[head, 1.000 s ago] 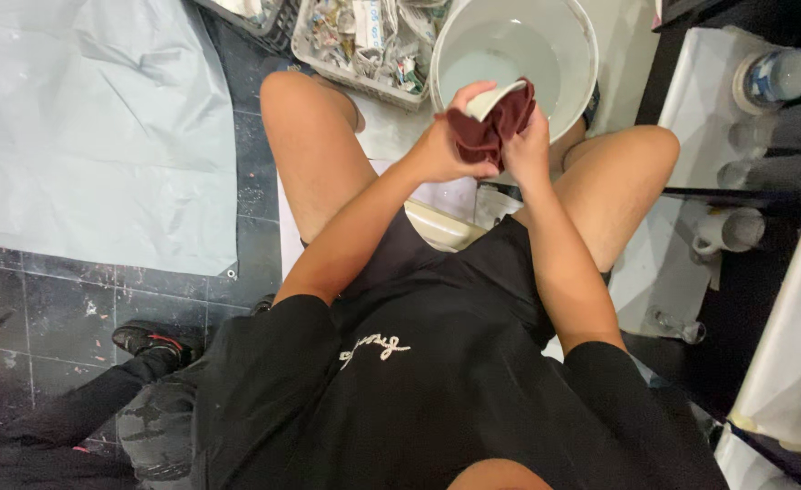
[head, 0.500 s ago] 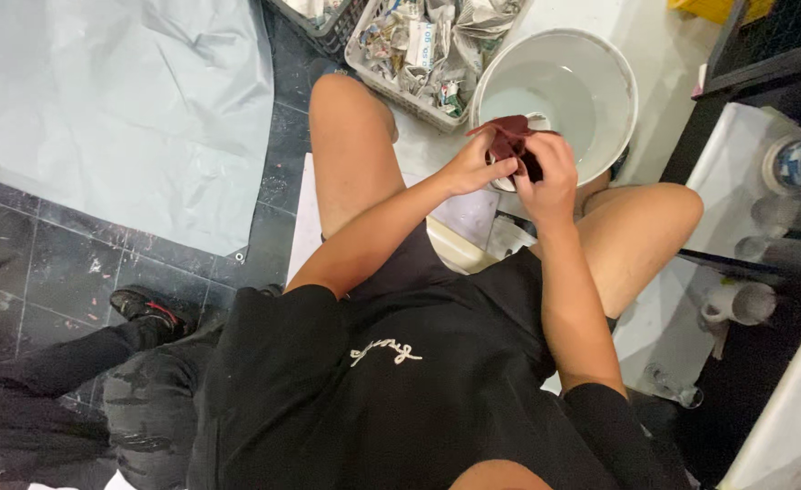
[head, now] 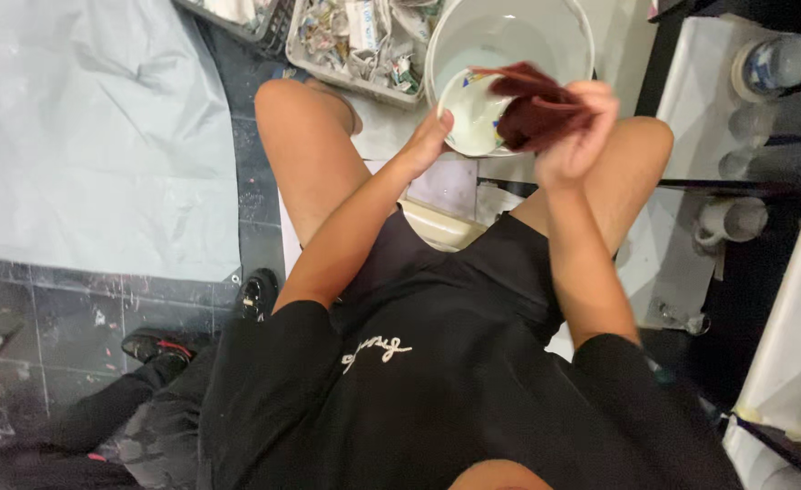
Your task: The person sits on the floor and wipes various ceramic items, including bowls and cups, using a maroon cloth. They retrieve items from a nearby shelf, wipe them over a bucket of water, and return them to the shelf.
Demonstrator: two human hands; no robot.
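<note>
Dark tiled floor, pale grey plastic sheet [head: 83, 136] covering upper left of frame; person sits w/ bare knees apart, seen from above, black shirt at bottom centre. Small white ceramic bowl w/ coloured pattern [head: 473, 113] sits upper centre, tilted, its inside facing the camera, held just above a large white plastic bucket [head: 564, 27]. Left hand [head: 426, 141] grips bowl's lower left rim, thumb on the edge, fingers curled behind it & mostly hidden. Right hand [head: 577, 132] is closed round a bunched dark red cloth [head: 537, 109], fingers wrapped tight over it; cloth touches bowl's right side & part lies over the rim. Hand & cloth slightly blurred. Left of bucket, at top centre, a grey mesh basket of crumpled printed paper [head: 355, 41], touching the bucket. Far right: white-covered shelf w/ a cup w/ blue pattern [head: 772, 63] at upper right, a white mug [head: 732, 222] lower down, near the right knee. Lower left: black shoes [head: 255, 295] on the tiles, beside the sheet's edge.
</note>
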